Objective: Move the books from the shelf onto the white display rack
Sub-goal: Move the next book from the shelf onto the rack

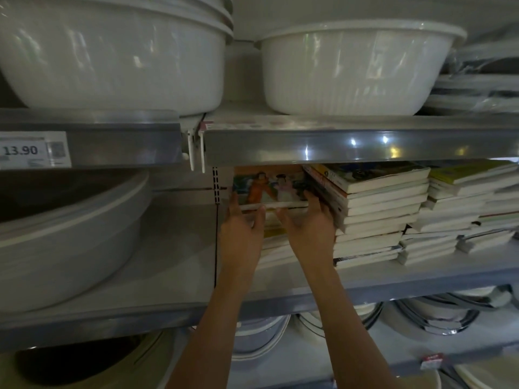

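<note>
Both hands are in on it. The left hand (pixel 241 231) has its fingers (pixel 233 204) curled up over the left end of the top book (pixel 269 189), thumb at the front edge. The right hand (pixel 307 226) mirrors that at the other end, fingers (pixel 314 202) wrapped round the right end, thumb underneath at the page edge. So it's a two-handed clamp on one book, or maybe a thin bundle; the blur won't settle which.

The key relation: the book lies straight ahead of the fingers and slightly above the wrists, long axis running left to right, cover tilted up toward the camera. Neither hand is nearer, since each has an end. I judge the way out is straight back toward the body, low enough to clear the shelf lip (pixel 351 146) just overhead.

It's a soft paperback with a glossy, brightly illustrated cover and a pale page block. Below it sits the rest of its pile (pixel 276 248), partly hidden behind the hands. Touching on the right is a leaning stack of paperbacks (pixel 376 209), with more stacks (pixel 460 214) beyond. All rest on the grey shelf (pixel 421 273).

Big smooth white plastic basins (pixel 351 68) sit above, and a price tag (pixel 33 150) is at left. The white display rack isn't in view.
</note>
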Demonstrator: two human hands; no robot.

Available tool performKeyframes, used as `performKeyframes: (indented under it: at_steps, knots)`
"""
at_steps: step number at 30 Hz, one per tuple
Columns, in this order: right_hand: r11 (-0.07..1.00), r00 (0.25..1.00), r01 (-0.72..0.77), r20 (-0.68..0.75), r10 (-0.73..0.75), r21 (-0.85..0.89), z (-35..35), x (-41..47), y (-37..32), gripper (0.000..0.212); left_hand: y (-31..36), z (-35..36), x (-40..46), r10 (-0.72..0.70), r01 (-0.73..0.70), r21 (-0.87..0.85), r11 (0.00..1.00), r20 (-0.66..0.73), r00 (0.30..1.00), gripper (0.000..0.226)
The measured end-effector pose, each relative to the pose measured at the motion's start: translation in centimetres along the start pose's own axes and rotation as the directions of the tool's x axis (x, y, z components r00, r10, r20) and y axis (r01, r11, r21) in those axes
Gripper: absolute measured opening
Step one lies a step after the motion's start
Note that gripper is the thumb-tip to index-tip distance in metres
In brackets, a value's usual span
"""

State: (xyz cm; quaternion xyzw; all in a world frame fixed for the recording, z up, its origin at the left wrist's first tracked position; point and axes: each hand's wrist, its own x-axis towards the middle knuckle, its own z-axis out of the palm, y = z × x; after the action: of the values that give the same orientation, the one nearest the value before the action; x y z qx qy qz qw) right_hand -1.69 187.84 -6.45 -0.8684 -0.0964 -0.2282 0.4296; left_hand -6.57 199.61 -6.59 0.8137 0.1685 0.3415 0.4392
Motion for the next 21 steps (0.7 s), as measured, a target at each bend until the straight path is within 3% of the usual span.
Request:
performKeyframes:
  at_steps: [5, 13, 16, 21]
  knots:
    - [0.999, 1.0, -0.022, -0.017, 0.023, 0.048, -0.8, -1.6, -0.3, 0.077, 0.4, -1.2, -1.2, 0.038, -0.038, 0.04, 0.998, 0.001, 0.999, 0.066]
    - [0.978, 0.993, 0.029, -0.118, -0.005, 0.207, -2.9, -4.9, -0.8, 0.066, 0.7, -3.5, -4.5, 0.032, -0.034, -0.086, 0.996, -0.024, 0.999, 0.062]
    - [0.974, 0.996, 0.013, -0.087, 0.006, 0.225, -3.2, -3.8, -1.0, 0.07, 0.7, -3.9, -3.5, 0.007, -0.01, -0.116, 0.993, -0.028, 1.0, 0.054]
    - [0.935, 0.991, -0.115, -0.021, 0.129, 0.335, -3.7, -2.2, -1.1, 0.05, 1.1, -3.5, -1.3, -0.068, 0.081, -0.195, 0.978, 0.074, 0.995, 0.038]
